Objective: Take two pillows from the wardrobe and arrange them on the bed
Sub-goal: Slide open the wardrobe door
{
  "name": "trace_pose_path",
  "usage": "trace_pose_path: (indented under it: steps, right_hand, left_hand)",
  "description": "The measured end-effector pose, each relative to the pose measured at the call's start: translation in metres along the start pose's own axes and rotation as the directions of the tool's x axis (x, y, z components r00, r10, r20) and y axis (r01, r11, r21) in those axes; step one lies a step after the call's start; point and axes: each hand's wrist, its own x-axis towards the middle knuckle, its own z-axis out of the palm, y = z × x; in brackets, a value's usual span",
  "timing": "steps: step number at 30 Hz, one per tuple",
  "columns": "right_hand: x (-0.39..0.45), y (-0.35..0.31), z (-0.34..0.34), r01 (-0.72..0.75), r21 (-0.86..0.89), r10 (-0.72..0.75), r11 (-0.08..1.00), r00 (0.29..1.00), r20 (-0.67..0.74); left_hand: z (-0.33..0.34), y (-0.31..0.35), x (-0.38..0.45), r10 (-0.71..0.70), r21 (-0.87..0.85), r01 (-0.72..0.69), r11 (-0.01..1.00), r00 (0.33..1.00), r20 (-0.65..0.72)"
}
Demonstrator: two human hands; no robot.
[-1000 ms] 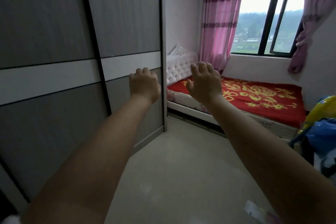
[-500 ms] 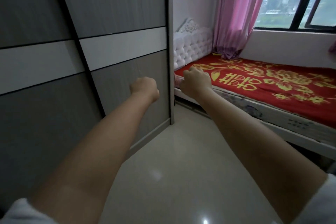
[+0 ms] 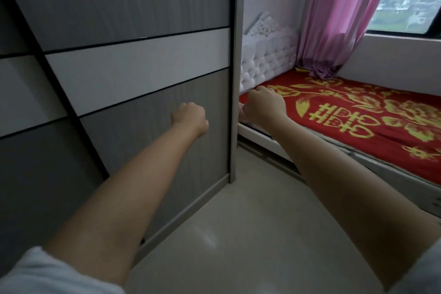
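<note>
A grey wardrobe [image 3: 133, 7] with sliding doors fills the left side; its doors are shut and no pillow shows. My left hand [image 3: 189, 118] is stretched out in front of the right door's lower panel, fingers curled in a fist with nothing in it. My right hand [image 3: 265, 104] reaches past the wardrobe's right edge post [image 3: 235, 79], its fingers bent and hidden behind that edge. The bed [image 3: 358, 112] with a red and gold cover lies to the right, its white tufted headboard [image 3: 267, 64] against the wall.
A pink curtain [image 3: 338, 14] hangs down onto the bed's far corner below a window [image 3: 410, 2]. Pale glossy floor [image 3: 238, 234] runs between the wardrobe and the white bed frame [image 3: 262, 136].
I have stepped closer to the wardrobe's right end. Both hands went from open and raised to curled and lower, and the right hand now sits at the wardrobe's edge.
</note>
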Motion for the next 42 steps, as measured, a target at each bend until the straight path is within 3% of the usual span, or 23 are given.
trace_pose_path:
  steps: [7, 14, 18, 22, 25, 29, 33, 35, 38, 42]
  right_hand:
    - [0.134, 0.048, 0.078, -0.033, 0.026, 0.032, 0.999, 0.999, 0.03]
    - [0.262, 0.11, 0.16, -0.061, 0.094, 0.057, 0.994, 0.997, 0.042]
    - [0.363, 0.133, 0.201, 0.024, 0.167, -0.029, 0.986, 0.999, 0.026]
    - [0.463, 0.152, 0.224, 0.211, 0.182, -0.215, 0.96, 0.977, -0.002]
    - [0.529, 0.167, 0.238, 0.4, 0.107, -0.384, 0.91, 0.912, -0.146]
    - [0.589, 0.175, 0.257, 0.52, 0.035, -0.484, 0.853, 0.816, -0.317]
    - [0.626, 0.186, 0.285, 0.607, -0.132, -0.575, 0.784, 0.63, -0.523]
    - [0.636, 0.19, 0.297, 0.659, -0.118, -0.583, 0.742, 0.55, -0.598]
    - [0.643, 0.191, 0.305, 0.692, -0.114, -0.599, 0.712, 0.515, -0.614]
    - [0.642, 0.189, 0.301, 0.661, -0.117, -0.579, 0.741, 0.541, -0.611]
  left_hand:
    - [0.041, 0.0, 0.169, 0.039, -0.025, -0.04, 0.999, 0.998, -0.04]
    - [0.097, 0.017, 0.306, -0.049, -0.083, 0.042, 0.996, 0.994, -0.093]
    - [0.114, 0.034, 0.389, -0.045, -0.093, 0.025, 0.995, 0.973, -0.225]
    - [0.102, 0.05, 0.471, 0.043, -0.044, -0.07, 0.997, 0.892, -0.451]
    - [0.09, 0.059, 0.521, 0.089, 0.08, -0.059, 0.995, 0.886, -0.454]
    - [0.089, 0.064, 0.568, 0.141, 0.275, 0.007, 0.961, 0.845, -0.515]
    - [0.095, 0.065, 0.607, 0.217, 0.375, 0.045, 0.926, 0.749, -0.627]
    - [0.094, 0.061, 0.621, 0.239, 0.415, 0.08, 0.906, 0.713, -0.659]
    - [0.097, 0.051, 0.63, 0.289, 0.552, 0.187, 0.813, 0.693, -0.66]
    - [0.102, 0.045, 0.634, 0.288, 0.609, 0.285, 0.741, 0.684, -0.67]
